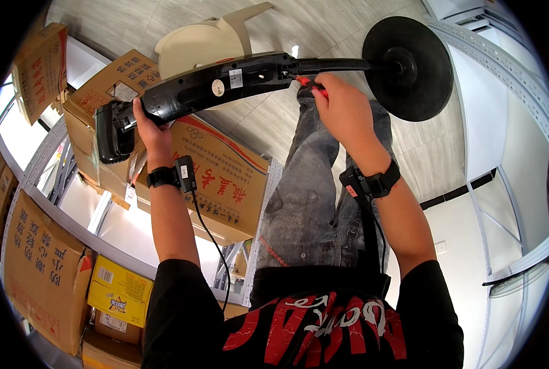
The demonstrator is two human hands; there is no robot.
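Note:
A long black device (188, 95), slightly curved and with two small labels on its side, lies across the view. A thin black pole (336, 65) joins its right end to a round black disc base (431, 83). My left hand (154, 134) grips the device beside its bulky left end, thumb over the top; the other fingers are mostly hidden. My right hand (350, 117) is closed on a red and black screwdriver (320, 91), whose front end is at the joint between body and pole. Whether it sits in a screw is too small to tell.
A beige plastic stool (194, 46) stands on the floor behind the device. Cardboard boxes (219, 178) and a yellow box (121, 289) fill shelving on the left. Metal racking (502, 67) runs along the right. Cables hang from the modules on both my wrists.

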